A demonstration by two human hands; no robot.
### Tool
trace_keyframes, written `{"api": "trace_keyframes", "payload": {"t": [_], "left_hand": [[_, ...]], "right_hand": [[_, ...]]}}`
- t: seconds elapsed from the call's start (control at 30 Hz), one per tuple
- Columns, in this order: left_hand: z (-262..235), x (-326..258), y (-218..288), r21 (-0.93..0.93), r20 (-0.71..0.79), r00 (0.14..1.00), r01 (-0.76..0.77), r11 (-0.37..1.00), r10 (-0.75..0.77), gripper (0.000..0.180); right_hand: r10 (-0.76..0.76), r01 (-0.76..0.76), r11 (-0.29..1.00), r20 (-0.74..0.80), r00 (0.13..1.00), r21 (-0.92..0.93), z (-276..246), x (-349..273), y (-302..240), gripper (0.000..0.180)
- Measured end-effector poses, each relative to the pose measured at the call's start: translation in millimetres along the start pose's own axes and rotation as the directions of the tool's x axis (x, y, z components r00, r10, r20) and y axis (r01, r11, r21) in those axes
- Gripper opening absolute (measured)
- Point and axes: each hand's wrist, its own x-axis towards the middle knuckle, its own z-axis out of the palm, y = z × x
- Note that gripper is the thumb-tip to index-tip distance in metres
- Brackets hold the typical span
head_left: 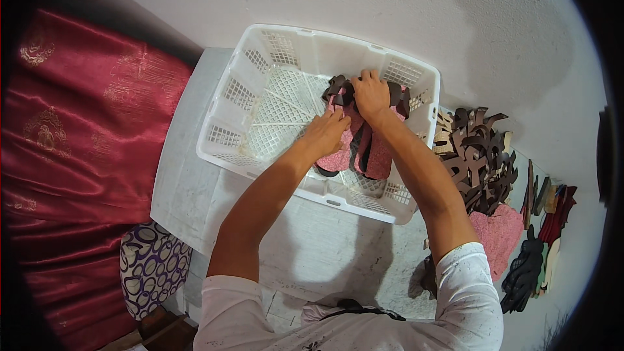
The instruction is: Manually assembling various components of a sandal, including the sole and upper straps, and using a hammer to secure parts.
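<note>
Hands (pixel 328 133) (pixel 370 94) press pink sandals (pixel 377 156) in white crate (pixel 260 84), fingers curled on straps; strap pile (pixel 478 156) right.

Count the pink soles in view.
3: two side by side in the white crate under both hands, pink soles, and one pink sole on the floor at right. More may lie hidden under the dark straps.

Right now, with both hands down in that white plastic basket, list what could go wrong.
1. The white lattice plastic basket overhangs the near edge of the pale slab; pressing down might tip it.
2. The left hand and right hand press on the pink glittery sandals with dark straps; the stack may slide apart.
3. The pile of dark brown straps nearby could get knocked.
</note>
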Motion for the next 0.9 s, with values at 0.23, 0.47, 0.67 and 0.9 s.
{"api": "trace_keyframes", "payload": {"t": [0.23, 0.47, 0.67, 0.9], "left_hand": [[-6.9, 4.7, -7.9, -0.086, 0.152, 0.988, -0.019, 0.996, 0.032, 0.060], [-5.2, 7.6, -8.6, -0.033, 0.165, 0.985, -0.042, 0.999, 0.047, 0.065], [-2.0, 3.4, -9.6, -0.026, 0.154, 0.987, -0.044, 0.999, 0.047, 0.070], [-6.6, -3.5, 27.6, 0.229, 0.190, 0.973, 0.089, 0.969, -0.135, 0.072]], "right_hand": [[-0.062, 0.058, 0.998, 0.110, 0.992, 0.037, 6.9, 4.1, 8.1, 0.018], [-0.095, 0.088, 0.995, 0.164, 0.982, 0.048, 5.6, -0.8, 15.1, 0.017], [-0.053, 0.040, 0.998, 0.251, 0.967, 0.057, 0.4, -3.7, 15.7, 0.021], [-0.101, 0.140, 0.986, 0.347, 0.932, -0.089, -7.4, -9.8, 14.6, 0.028]]}}
